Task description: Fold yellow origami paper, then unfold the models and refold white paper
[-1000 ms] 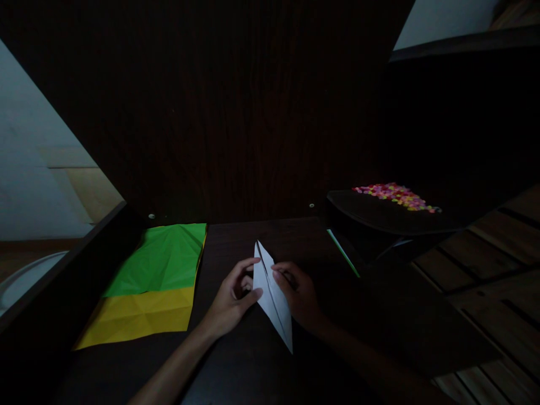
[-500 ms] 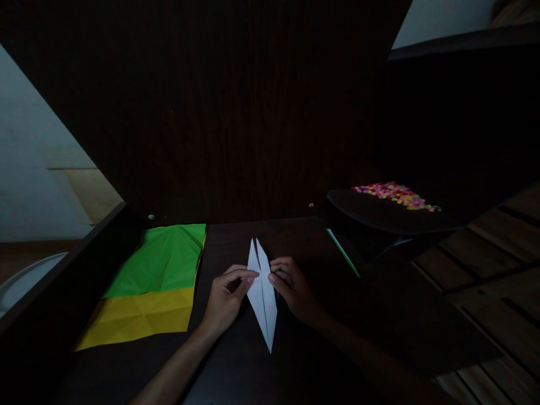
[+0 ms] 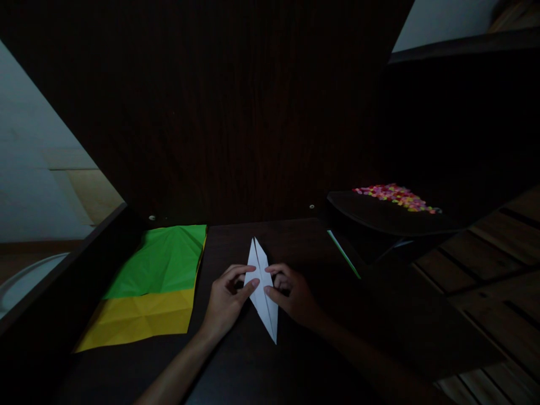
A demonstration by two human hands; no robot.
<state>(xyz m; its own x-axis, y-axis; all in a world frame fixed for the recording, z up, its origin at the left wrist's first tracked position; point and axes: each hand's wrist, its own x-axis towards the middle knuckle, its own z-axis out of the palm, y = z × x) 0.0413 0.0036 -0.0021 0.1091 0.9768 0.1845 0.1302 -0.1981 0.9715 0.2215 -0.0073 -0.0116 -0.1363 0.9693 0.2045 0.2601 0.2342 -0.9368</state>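
Note:
A white sheet of paper (image 3: 264, 306), folded into a long narrow diamond with a slit down its upper half, is between my two hands over the dark table. My left hand (image 3: 228, 292) grips its left edge, thumb and forefinger resting on the top face. From the other side my right hand (image 3: 295, 292) holds the right edge in the same way, its other fingers curled. The paper's lower point faces me and tilts a little to the right. What the fingers do underneath the paper is hidden.
Creased green paper (image 3: 162, 261) and yellow paper (image 3: 139, 320) lie to the left. A thin green-and-white strip (image 3: 343, 253) lies to the right. Small colourful pieces (image 3: 396, 197) are heaped on a dark curved shelf (image 3: 379, 222). A dark panel (image 3: 236, 112) rises behind the table.
The thumbs have moved down the paper and the forefingers now press on its top face. Its lower tip has swung slightly right and up.

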